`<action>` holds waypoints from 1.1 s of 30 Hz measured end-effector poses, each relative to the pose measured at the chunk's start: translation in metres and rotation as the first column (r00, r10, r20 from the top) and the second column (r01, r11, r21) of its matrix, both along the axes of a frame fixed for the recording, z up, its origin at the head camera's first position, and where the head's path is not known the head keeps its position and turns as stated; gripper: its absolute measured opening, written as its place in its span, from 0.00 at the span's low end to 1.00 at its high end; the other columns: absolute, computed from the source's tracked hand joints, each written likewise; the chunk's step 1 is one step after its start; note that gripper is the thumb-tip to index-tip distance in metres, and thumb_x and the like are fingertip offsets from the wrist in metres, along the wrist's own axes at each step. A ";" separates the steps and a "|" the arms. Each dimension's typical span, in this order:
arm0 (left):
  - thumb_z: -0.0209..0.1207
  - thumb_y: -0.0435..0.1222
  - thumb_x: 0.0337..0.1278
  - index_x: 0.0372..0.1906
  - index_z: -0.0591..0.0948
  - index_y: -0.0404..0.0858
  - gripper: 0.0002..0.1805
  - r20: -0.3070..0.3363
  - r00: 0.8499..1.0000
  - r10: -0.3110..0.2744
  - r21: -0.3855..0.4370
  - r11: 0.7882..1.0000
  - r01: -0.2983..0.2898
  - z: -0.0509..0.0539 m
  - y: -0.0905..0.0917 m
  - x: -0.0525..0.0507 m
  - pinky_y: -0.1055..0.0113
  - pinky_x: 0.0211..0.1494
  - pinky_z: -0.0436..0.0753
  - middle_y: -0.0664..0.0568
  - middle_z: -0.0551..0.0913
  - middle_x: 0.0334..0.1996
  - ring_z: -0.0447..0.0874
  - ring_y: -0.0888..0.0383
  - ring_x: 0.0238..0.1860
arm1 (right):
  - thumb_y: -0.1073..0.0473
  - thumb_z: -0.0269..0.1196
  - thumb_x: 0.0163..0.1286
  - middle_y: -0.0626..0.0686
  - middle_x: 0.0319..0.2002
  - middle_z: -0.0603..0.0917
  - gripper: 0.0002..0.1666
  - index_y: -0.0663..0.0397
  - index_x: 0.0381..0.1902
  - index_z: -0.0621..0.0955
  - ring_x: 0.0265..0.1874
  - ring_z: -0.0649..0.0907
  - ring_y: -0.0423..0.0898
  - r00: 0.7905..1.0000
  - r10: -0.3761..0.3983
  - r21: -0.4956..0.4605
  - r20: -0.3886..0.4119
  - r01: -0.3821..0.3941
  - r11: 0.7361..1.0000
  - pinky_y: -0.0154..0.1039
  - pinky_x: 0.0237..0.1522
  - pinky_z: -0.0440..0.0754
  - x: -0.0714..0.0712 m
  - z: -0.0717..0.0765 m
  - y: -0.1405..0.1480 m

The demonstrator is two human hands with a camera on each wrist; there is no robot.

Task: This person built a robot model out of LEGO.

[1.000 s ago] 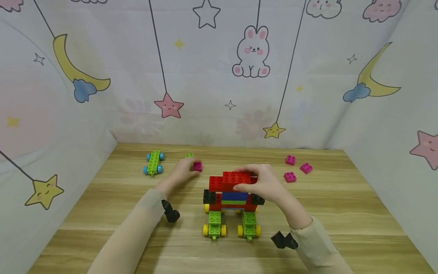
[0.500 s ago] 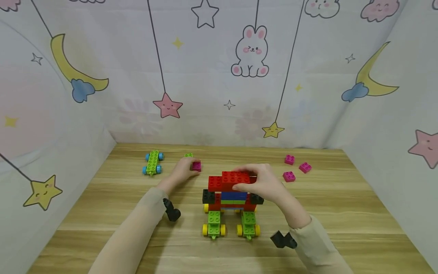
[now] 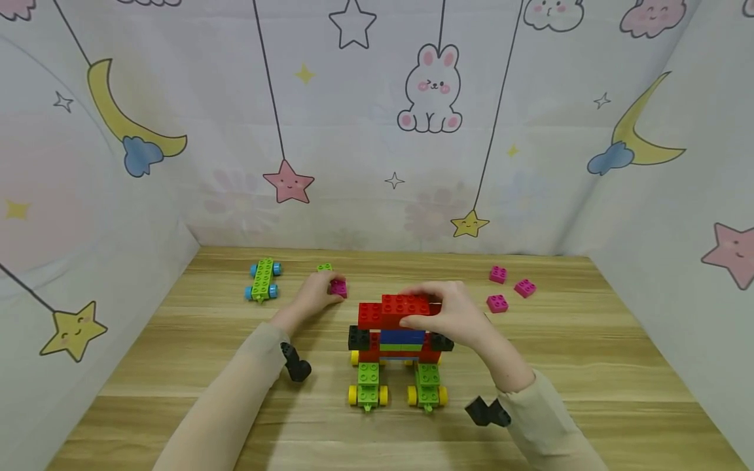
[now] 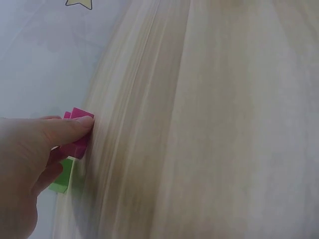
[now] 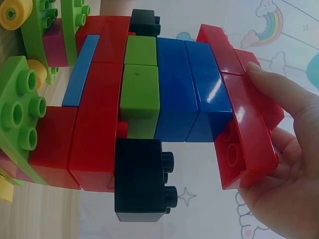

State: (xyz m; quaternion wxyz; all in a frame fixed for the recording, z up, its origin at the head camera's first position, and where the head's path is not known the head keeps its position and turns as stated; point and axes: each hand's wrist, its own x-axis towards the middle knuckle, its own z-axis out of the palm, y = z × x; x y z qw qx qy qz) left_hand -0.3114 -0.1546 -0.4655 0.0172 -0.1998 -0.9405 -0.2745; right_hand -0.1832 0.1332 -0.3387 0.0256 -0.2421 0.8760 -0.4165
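At the back left of the table, my left hand (image 3: pixel 312 292) pinches a magenta building brick (image 3: pixel 338 288) between thumb and fingers. The left wrist view shows the thumb on one side of this brick, and a green brick (image 4: pixel 61 177) just beneath the fingers. My right hand (image 3: pixel 456 314) grips the red brick (image 3: pixel 406 305) at the top of a wheeled brick model (image 3: pixel 400 353) in the middle. Blue bricks (image 5: pixel 174 89) support the red top, with green and red ones below them. A black brick (image 5: pixel 139 179) sticks out at the model's side. Yellow wheels (image 3: pixel 353 395) carry it.
A lime-green wheeled base (image 3: pixel 263 280) with blue wheels stands at the back left. Several magenta bricks lie at the back right, one of them (image 3: pixel 497 303) nearest the model. A printed cloth (image 3: pixel 365 163) encloses the wooden table (image 3: pixel 589 366) at the back and sides.
The magenta brick has tipped and shifted slightly toward me in my left hand's fingers. My right hand and the model have stayed where they were.
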 end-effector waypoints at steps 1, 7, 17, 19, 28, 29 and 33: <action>0.68 0.33 0.56 0.57 0.79 0.31 0.23 0.005 1.000 0.002 0.000 1.000 -0.002 0.000 0.000 0.000 0.51 0.56 0.80 0.38 0.82 0.52 0.80 0.44 0.52 | 0.55 0.72 0.59 0.53 0.44 0.88 0.24 0.54 0.53 0.84 0.39 0.84 0.45 1.000 0.001 0.000 -0.002 -0.001 1.000 0.37 0.39 0.83 0.000 0.000 0.000; 0.68 0.35 0.56 0.60 0.78 0.31 0.26 0.031 0.999 0.007 0.011 1.000 -0.007 -0.002 -0.001 0.000 0.51 0.58 0.79 0.37 0.81 0.55 0.79 0.43 0.54 | 0.55 0.72 0.59 0.53 0.44 0.88 0.24 0.54 0.53 0.84 0.39 0.84 0.45 1.000 0.000 0.005 -0.003 0.000 1.000 0.37 0.40 0.83 0.000 0.001 -0.001; 0.66 0.39 0.59 0.59 0.79 0.31 0.25 0.012 1.000 -0.022 0.018 1.000 0.022 -0.012 -0.003 -0.007 0.53 0.58 0.80 0.37 0.82 0.54 0.80 0.43 0.54 | 0.54 0.71 0.61 0.55 0.44 0.87 0.23 0.57 0.52 0.84 0.39 0.84 0.46 1.000 0.017 0.001 -0.013 -0.017 1.000 0.37 0.40 0.82 0.001 0.003 0.000; 0.66 0.36 0.58 0.58 0.78 0.30 0.24 0.029 1.000 -0.010 0.014 1.000 0.010 -0.005 0.000 -0.001 0.49 0.59 0.79 0.36 0.82 0.54 0.80 0.41 0.55 | 0.54 0.71 0.61 0.56 0.44 0.87 0.23 0.57 0.52 0.84 0.39 0.84 0.46 1.000 0.016 0.004 -0.011 -0.016 1.000 0.37 0.40 0.82 0.001 0.003 0.000; 0.66 0.36 0.58 0.61 0.77 0.30 0.26 0.056 0.998 0.025 0.019 0.999 -0.026 0.005 -0.001 0.010 0.52 0.55 0.81 0.37 0.82 0.54 0.81 0.44 0.53 | 0.54 0.71 0.61 0.55 0.44 0.87 0.23 0.57 0.53 0.83 0.40 0.84 0.46 1.000 0.018 0.017 -0.003 -0.018 1.000 0.37 0.41 0.83 0.001 0.004 -0.001; 0.66 0.36 0.58 0.61 0.77 0.30 0.26 0.069 0.997 0.030 0.032 0.999 -0.032 0.008 -0.001 0.011 0.52 0.55 0.81 0.37 0.82 0.54 0.81 0.44 0.52 | 0.54 0.71 0.61 0.55 0.44 0.87 0.23 0.57 0.53 0.83 0.40 0.84 0.47 1.000 0.020 0.016 -0.004 -0.020 1.000 0.37 0.41 0.83 0.001 0.004 -0.001; 0.66 0.35 0.58 0.60 0.77 0.30 0.26 0.060 0.998 0.020 0.056 0.998 -0.023 0.022 0.000 0.019 0.53 0.52 0.81 0.39 0.84 0.49 0.81 0.46 0.49 | 0.54 0.71 0.61 0.55 0.44 0.88 0.23 0.57 0.53 0.83 0.41 0.85 0.47 0.999 0.035 0.019 -0.019 -0.034 0.999 0.38 0.42 0.82 0.000 0.004 0.000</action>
